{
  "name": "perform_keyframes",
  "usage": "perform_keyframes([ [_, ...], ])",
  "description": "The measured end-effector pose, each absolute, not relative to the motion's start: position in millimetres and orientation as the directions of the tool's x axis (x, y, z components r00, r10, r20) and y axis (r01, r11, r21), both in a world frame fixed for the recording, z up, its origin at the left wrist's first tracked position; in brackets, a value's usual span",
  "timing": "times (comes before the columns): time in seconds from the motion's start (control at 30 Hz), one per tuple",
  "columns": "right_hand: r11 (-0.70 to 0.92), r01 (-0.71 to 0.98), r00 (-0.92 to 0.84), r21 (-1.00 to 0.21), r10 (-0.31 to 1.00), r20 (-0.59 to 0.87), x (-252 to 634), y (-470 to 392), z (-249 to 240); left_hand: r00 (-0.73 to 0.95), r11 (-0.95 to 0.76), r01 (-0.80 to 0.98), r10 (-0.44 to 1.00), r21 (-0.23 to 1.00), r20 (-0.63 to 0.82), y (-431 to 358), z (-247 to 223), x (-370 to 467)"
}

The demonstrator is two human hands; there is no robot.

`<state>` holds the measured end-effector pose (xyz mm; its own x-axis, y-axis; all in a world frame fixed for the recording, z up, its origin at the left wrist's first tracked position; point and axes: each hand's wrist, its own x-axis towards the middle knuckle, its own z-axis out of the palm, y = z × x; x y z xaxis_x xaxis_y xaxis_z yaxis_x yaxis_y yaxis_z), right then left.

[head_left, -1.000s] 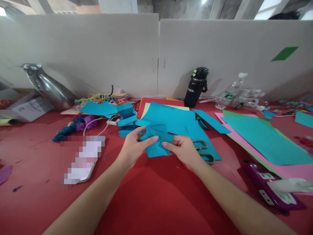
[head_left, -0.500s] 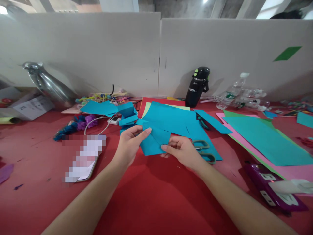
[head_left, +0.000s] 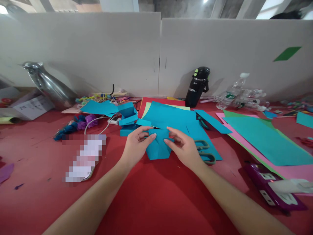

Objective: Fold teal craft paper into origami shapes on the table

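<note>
My L hand (head_left: 136, 144) & R hand (head_left: 185, 147) both pinch a folded squarish blue paper piece (head_left: 158, 149). Green-handled scissors (head_left: 207, 153) nr R hand

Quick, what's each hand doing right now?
Left hand: closed, holding the folded blue paper by its left side.
Right hand: closed, holding the same paper by its right side.

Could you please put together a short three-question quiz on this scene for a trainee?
1. True or false: the left hand and right hand hold the same folded blue paper.
2. Which is nearest the white-capped bottle? A) metal jug B) black bottle C) phone
3. Short answer: which hand is nearer the green-handled scissors?

Key: 1. True. 2. B. 3. The right hand.
</note>
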<state>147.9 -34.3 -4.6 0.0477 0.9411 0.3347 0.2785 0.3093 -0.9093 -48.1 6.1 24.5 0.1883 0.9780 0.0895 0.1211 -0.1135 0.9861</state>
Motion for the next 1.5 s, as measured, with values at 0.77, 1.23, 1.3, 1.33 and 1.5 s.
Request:
perform_keyframes([
  [0.77, 0.479, 0.505, -0.063, -0.718, 0.85, 0.523, 153.8, -35.2, 2.5, 0.236, -0.253, 0.328, 0.955, 0.91, 0.181, 8.4, 28.9, -51.8],
  [1.23, 0.23, 0.35, -0.192, -0.908, 0.966, 0.171, 185.1, -58.1, 32.6, 0.422, -0.205, 0.287, 0.904, 0.936, 0.069, -15.6, 23.5, -34.6],
  [1.3, 0.155, 0.299, -0.159, -0.942, 0.981, 0.111, 190.9, -67.4, 28.0, 0.434, -0.198, 0.264, 0.899, 0.944, 0.067, -22.6, 22.3, -27.9],
  [1.33, 0.133, 0.297, -0.154, -0.945, 0.984, 0.091, 193.9, -71.6, 26.0, 0.444, -0.193, 0.254, 0.894, 0.948, 0.063, -26.0, 21.8, -24.4],
  [1.5, 0.112, 0.342, -0.17, -0.933, 0.984, 0.056, 207.7, -88.3, 21.3, 0.501, -0.183, 0.221, 0.864, 0.958, 0.05, -39.0, 18.1, -11.6],
])
